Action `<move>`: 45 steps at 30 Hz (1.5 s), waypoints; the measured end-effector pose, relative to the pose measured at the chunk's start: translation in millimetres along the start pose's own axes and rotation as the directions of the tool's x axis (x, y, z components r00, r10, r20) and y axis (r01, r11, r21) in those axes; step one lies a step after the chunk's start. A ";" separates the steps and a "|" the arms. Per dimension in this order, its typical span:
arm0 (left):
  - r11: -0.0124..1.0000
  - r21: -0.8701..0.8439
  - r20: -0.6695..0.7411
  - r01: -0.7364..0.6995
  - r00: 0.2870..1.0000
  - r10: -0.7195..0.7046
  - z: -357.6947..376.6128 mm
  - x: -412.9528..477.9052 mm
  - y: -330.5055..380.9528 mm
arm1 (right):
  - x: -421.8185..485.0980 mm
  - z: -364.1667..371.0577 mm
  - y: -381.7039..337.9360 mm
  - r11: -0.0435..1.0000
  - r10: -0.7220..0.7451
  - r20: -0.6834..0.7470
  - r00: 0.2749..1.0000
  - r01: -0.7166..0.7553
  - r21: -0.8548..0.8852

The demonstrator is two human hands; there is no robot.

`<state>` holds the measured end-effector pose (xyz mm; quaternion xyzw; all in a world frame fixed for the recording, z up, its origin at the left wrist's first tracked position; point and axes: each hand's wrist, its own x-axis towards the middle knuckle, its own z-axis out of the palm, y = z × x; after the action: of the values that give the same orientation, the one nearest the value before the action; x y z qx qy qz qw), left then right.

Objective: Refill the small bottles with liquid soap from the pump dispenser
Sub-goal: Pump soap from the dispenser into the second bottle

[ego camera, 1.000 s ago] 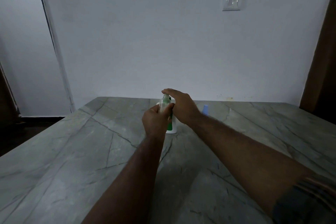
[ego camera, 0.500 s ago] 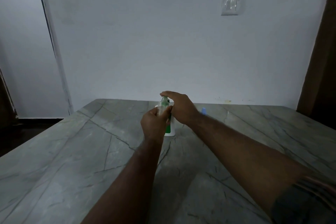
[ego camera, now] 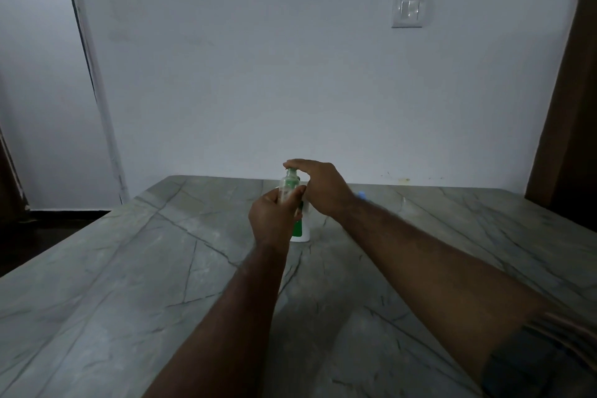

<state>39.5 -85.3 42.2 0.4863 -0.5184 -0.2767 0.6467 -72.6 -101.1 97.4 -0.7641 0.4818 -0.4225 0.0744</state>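
Pumping looks to be under way. The left hand [ego camera: 274, 220] curls round a small clear plastic bottle [ego camera: 288, 185], held upright off the table with its mouth at the spout. The right hand [ego camera: 323, 191] lies flat, fingers straight, on the head of the white pump dispenser with a green label [ego camera: 302, 229], which stands on the grey veined stone table [ego camera: 129, 284]. The bottle shows a greenish tint, but in this dim light I cannot tell how full it is. A small blue object [ego camera: 361, 194] just behind the right wrist may be a cap or another bottle, so capping at least remains. Tabletop stretches wide to both sides and towards the person; the far edge and wall sit near behind the dispenser.
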 end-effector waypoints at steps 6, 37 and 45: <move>1.000 0.008 -0.005 -0.013 1.000 0.014 -0.1 -0.3 -3.0 | -5.8 9.8 5.4 1.000 -0.006 -0.028 1.000 0.007 0.028; 1.000 0.024 -0.014 0.001 1.000 -0.001 0.4 2.7 -1.9 | 4.7 -4.6 1.8 1.000 -0.003 0.048 0.999 0.003 0.013; 1.000 0.002 -0.012 0.015 1.000 -0.015 0.5 0.3 -1.9 | -1.0 1.2 6.0 0.999 -0.004 0.054 0.999 0.002 0.034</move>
<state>39.5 -86.5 40.5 0.4926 -0.5112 -0.2780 0.6471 -75.9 -103.8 92.9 -0.7745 0.4713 -0.4101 0.0997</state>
